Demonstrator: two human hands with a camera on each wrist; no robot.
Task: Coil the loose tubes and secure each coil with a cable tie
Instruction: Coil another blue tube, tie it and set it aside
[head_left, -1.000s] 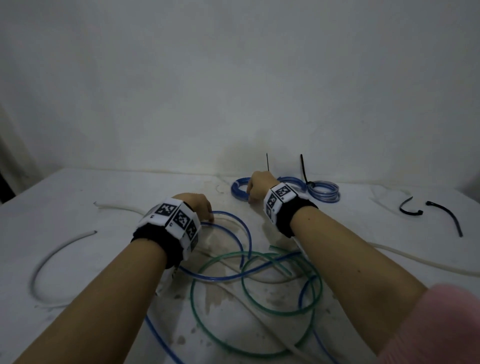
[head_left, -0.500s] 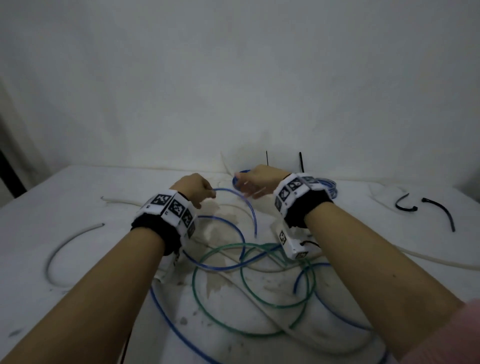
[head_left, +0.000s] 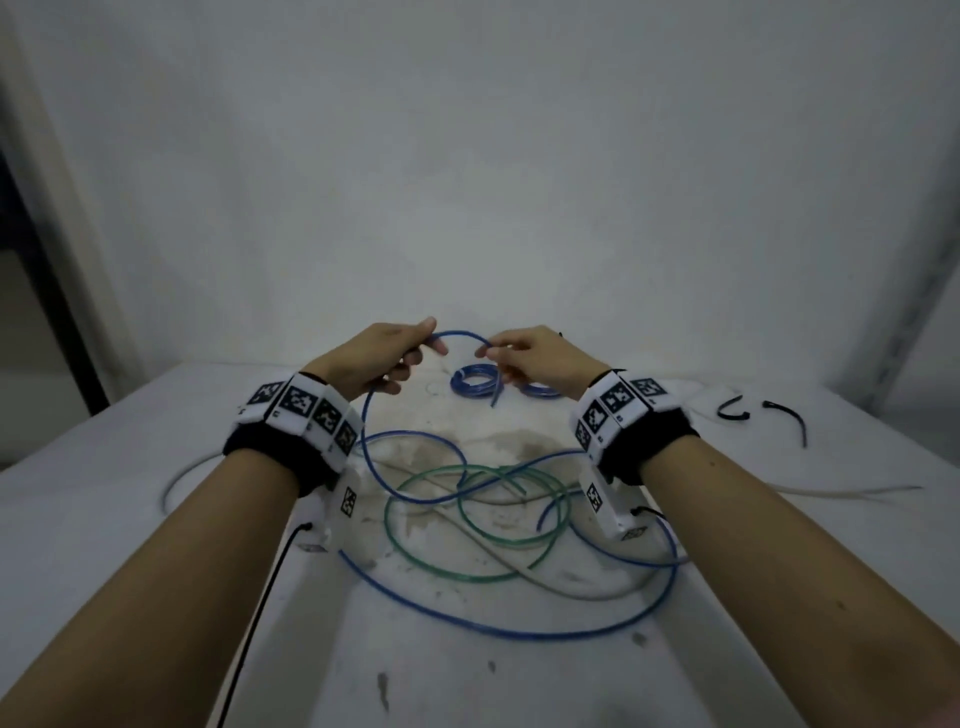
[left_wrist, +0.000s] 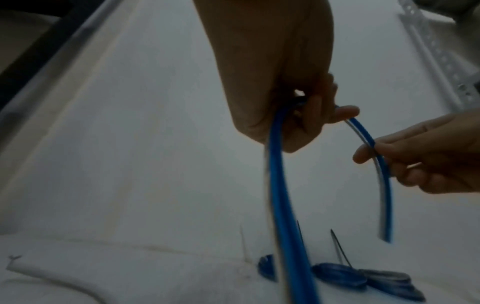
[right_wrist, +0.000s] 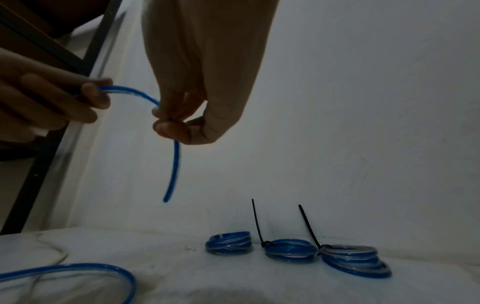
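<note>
Both hands hold a loose blue tube (head_left: 460, 335) up over the table. My left hand (head_left: 422, 344) grips it with curled fingers. My right hand (head_left: 491, 352) pinches it near its free end, which hangs down. The tube arches between the hands, then drops from the left hand (left_wrist: 314, 115) to loops on the table. The right wrist view shows the pinch of the right hand (right_wrist: 168, 121) and the dangling tube end (right_wrist: 173, 170). Three blue coils (right_wrist: 289, 250) lie by the wall, two with black cable ties (right_wrist: 257, 222) sticking up.
A green tube (head_left: 415, 540), a pale tube (head_left: 545, 582) and the rest of the blue tube lie tangled on the white table (head_left: 130, 571) under my wrists. Two loose black cable ties (head_left: 789, 421) lie at the right. Another pale tube (head_left: 176, 478) curves at the left.
Both hands rose from the table with the blue tube. The right hand left the coils at the back and took hold of the tube near its end.
</note>
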